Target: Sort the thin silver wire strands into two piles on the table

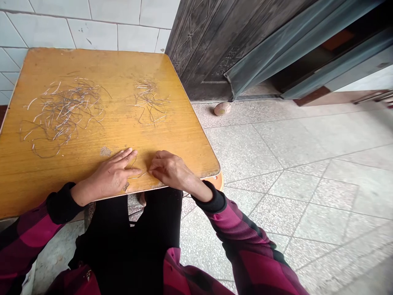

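My left hand (pixel 112 175) rests on the wooden table (pixel 92 135) near its front edge, fingers together, thumb and forefinger pinching one end of a thin wire (pixel 141 173). My right hand (pixel 170 168) sits just to the right, fingers curled, pinching the wire's other end. A large loose pile of wires (pixel 61 112) lies at the table's left. A smaller pile of wires (pixel 149 100) lies farther back, in the middle right.
The table stands against a white tiled wall (pixel 92 24). A dark metal door (pixel 245 45) is to the right, with a small round object (pixel 222 108) on the stone floor below it. My dark-clad legs are under the table's front edge.
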Motion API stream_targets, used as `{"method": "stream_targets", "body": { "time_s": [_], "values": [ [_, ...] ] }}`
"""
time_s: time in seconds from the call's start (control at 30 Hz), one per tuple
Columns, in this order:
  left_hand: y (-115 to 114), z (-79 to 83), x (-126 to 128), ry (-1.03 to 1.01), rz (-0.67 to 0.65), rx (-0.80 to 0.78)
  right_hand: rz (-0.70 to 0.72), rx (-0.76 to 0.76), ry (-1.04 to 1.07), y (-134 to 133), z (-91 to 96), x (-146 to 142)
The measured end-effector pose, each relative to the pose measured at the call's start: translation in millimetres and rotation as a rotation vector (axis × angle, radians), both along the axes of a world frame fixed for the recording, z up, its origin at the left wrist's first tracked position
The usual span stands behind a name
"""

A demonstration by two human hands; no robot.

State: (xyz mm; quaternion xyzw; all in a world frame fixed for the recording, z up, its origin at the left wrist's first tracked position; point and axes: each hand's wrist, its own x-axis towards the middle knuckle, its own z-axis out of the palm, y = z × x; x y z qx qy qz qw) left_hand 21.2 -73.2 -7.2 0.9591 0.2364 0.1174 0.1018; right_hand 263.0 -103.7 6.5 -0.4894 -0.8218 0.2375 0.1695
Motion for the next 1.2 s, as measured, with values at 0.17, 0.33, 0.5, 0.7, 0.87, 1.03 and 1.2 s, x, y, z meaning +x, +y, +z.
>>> {"method": "stream_targets", "body": {
  "time_s": [0.17, 0.33, 0.5, 0.7, 0.87, 1.03, 1.2],
  "values": [
    [0.0, -0.3, -2.0, -0.006, -0.014, -0.016, -0.049, -0.023, 0.05, -3.9, -2.7, 2.7],
    [0.6, 0.0, -2.7, 0.009, -0.037, 0.027, -0.06, -0.066, 0.103, -1.6, -5.9, 9.3],
    [0.9, -0.6, -2.7, -0.001, -0.041, 0.029, 0.087, 0.069, 0.146, -1.6, -11.7, 16.9],
    [0.2, -1.2, -2.3, -0.016, -0.044, 0.049, 0.259, 0.381, -0.037, -3.1, -24.0, 23.5],
    [-0.6, -1.3, -1.2, -0.044, -0.051, 0.058, 0.351, 0.482, -0.091, -2.1, -21.8, 26.0],
    [0.0, 0.5, -1.0, -0.044, -0.062, 0.063, 0.415, 0.509, -0.126, 4.8, -15.2, 29.9],
    [0.5, -0.5, -1.7, -0.04, -0.063, 0.044, 0.454, 0.433, -0.069, 15.7, -19.3, 38.4]
  ]
}}
